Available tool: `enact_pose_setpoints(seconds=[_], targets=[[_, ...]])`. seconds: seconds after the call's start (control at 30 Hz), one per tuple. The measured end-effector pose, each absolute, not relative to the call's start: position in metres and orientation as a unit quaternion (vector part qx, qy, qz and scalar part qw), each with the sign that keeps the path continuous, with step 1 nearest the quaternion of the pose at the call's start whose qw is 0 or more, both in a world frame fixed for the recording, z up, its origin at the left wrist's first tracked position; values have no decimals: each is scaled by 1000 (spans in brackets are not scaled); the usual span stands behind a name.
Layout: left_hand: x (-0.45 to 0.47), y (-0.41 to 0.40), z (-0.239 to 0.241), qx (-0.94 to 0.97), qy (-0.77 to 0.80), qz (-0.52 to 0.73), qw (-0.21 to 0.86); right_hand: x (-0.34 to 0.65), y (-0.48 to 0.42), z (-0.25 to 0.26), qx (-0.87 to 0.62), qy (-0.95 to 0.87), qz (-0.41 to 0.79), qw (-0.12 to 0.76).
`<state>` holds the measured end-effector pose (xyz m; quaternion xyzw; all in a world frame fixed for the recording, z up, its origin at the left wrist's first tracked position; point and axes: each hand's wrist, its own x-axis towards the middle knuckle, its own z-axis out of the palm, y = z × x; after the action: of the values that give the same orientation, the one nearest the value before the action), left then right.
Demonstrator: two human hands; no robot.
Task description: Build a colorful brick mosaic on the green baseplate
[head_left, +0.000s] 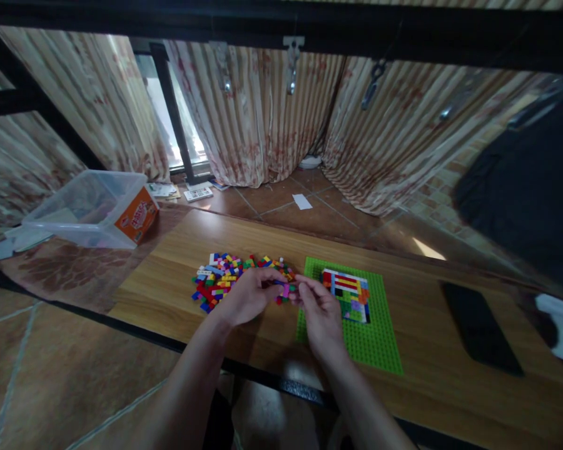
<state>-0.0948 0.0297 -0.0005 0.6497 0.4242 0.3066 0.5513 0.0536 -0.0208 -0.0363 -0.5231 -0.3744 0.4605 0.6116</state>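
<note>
A pile of small coloured bricks (225, 278) lies on the wooden table (431, 369). To its right sits a green baseplate (375, 340) with a block of coloured bricks (347, 294) built on its upper part. My left hand (248, 294) and my right hand (319, 312) meet between pile and plate. Both pinch a small pink and purple brick piece (286, 289) with their fingertips. My forearms reach in from the bottom edge.
A clear plastic box (89, 209) with an orange label stands at the back left. A black phone (481, 328) lies flat on the table's right side. Striped curtains hang behind, over a tiled floor with papers.
</note>
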Motion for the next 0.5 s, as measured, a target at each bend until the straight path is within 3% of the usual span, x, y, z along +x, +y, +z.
enact_pose_setpoints(seconds=[0.5], targets=[[-85, 27, 4, 656, 398, 289, 572, 61, -23, -24, -510, -386, 475, 604]])
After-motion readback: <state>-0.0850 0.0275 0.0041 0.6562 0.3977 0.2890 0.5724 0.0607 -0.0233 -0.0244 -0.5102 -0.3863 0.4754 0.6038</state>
